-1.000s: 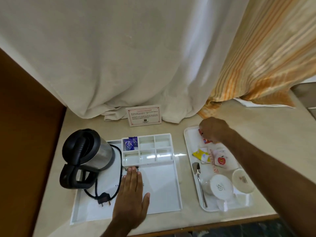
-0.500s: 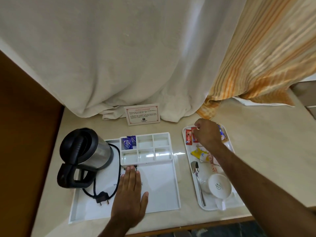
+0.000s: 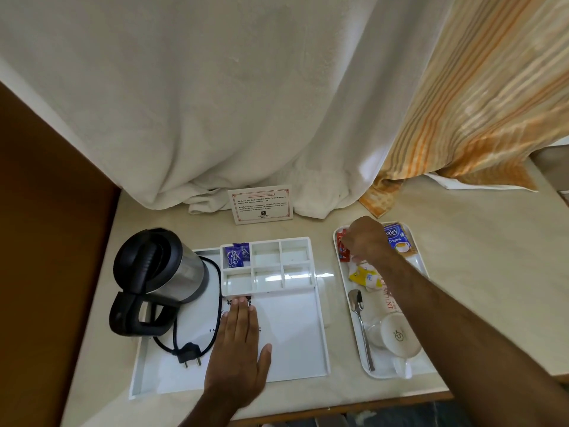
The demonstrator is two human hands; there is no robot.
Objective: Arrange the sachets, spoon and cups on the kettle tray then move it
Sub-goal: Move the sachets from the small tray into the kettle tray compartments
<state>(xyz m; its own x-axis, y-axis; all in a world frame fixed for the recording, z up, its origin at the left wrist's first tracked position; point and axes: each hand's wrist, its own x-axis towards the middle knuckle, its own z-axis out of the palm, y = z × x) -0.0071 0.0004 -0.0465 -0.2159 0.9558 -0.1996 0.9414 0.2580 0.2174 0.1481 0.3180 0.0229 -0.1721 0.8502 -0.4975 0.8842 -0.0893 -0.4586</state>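
The white kettle tray [image 3: 295, 359] holds a black and steel kettle [image 3: 157, 278] and a compartment box [image 3: 268, 283] with purple sachets [image 3: 235, 257] in its far left cell. My left hand [image 3: 240, 343] lies flat and open on this tray. To the right, a small white tray [image 3: 369, 372] carries red sachets [image 3: 341, 249], a blue tea sachet [image 3: 397, 240], a yellow sachet [image 3: 363, 277], a spoon [image 3: 358, 315] and an upturned cup [image 3: 398, 335]. My right hand [image 3: 368, 241] is curled, knuckles up, over the far sachets; its fingertips are hidden.
A printed card [image 3: 261, 206] stands behind the kettle tray against a white curtain [image 3: 246, 118]. An orange striped curtain [image 3: 477, 103] hangs at the right. The kettle's cord and plug [image 3: 189, 354] lie on the tray. A brown wall [image 3: 46, 241] borders the counter's left side.
My right hand has shifted slightly left over the small tray's far end, uncovering the blue tea sachet. My left hand has stayed flat on the kettle tray.
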